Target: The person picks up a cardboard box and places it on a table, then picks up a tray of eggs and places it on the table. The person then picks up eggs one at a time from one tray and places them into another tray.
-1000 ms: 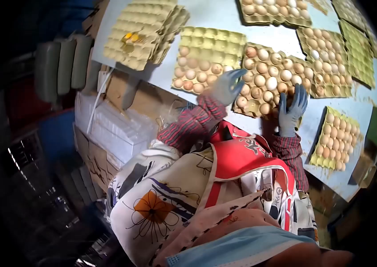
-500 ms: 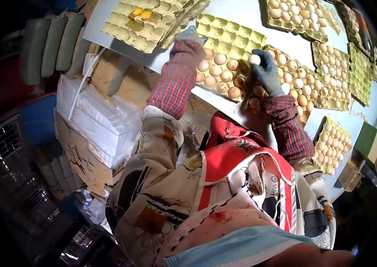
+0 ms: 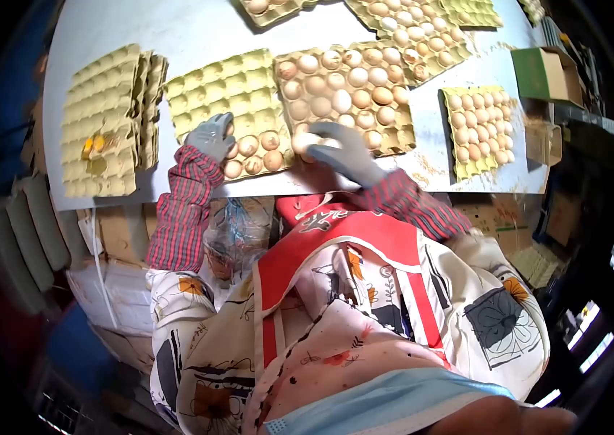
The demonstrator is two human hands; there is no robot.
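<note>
My right hand (image 3: pixel 347 151), in a grey glove, pinches a pale egg (image 3: pixel 305 142) over the lower left corner of a well-filled egg tray (image 3: pixel 398 139). My gloved left hand (image 3: pixel 209 138) lies at the left part of a second tray (image 3: pixel 214 88), its fingers bent around a brownish egg (image 3: pixel 230 130) that is partly hidden. Several brown, stained eggs (image 3: pixel 272 160) sit in that tray's near rows, while its far cups hold none. The palm and some cups lie under my left hand.
Left on the table (image 3: pixel 107 29) is a stack of trays (image 3: pixel 78 94) with broken yolk (image 3: pixel 94 145) on top. At right are a smaller egg tray (image 3: pixel 479 130) and a green carton (image 3: pixel 549 76). More egg trays (image 3: pixel 423 36) lie at the back.
The view has turned, so the table now lies straighter in front. The right hand, still holding a pale egg, is lower by the near tray edge. The left hand has moved onto its tray's near rows.
</note>
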